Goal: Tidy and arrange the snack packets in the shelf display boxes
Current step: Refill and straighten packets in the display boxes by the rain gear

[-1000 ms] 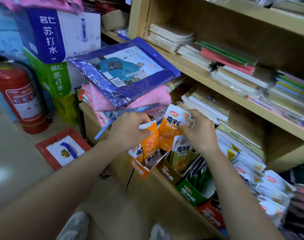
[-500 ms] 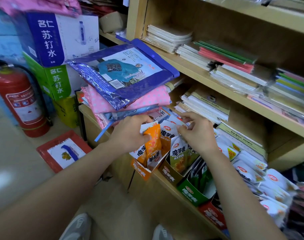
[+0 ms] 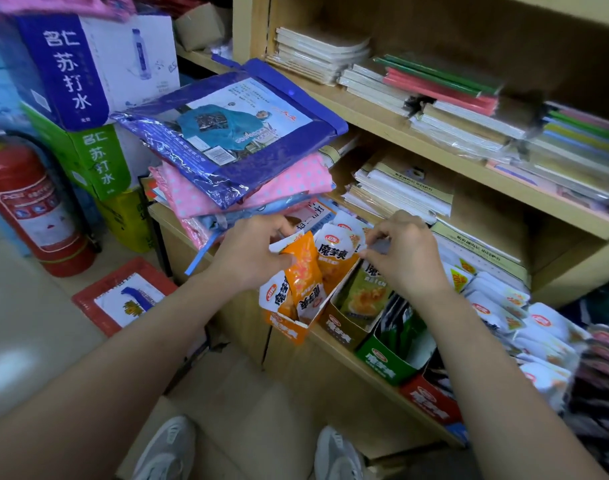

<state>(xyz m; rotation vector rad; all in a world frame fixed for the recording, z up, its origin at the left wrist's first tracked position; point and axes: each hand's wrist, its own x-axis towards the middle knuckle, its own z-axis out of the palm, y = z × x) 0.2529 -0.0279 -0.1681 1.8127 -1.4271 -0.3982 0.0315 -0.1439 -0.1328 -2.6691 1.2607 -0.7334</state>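
Observation:
An orange display box (image 3: 289, 329) stands at the left end of the low shelf, full of upright orange-and-white snack packets (image 3: 304, 271). My left hand (image 3: 252, 252) grips the front orange packets from the left side. My right hand (image 3: 405, 254) pinches the top edge of a white-topped packet (image 3: 336, 247) at the back of the same box. To its right stand a brown box (image 3: 341, 332) with a green-yellow packet (image 3: 367, 292), a green box (image 3: 387, 363) and a red box (image 3: 429, 403).
Loose white snack packets (image 3: 503, 306) lie piled on the shelf at right. Bagged raincoats (image 3: 226, 133) are stacked just above the boxes at left. Notebooks (image 3: 400, 192) fill the upper shelves. A fire extinguisher (image 3: 29, 202) and water cartons (image 3: 88, 64) stand on the floor at left.
The orange packet that my right hand held up has gone down into the orange box. Both hands have closed in over the packets there.

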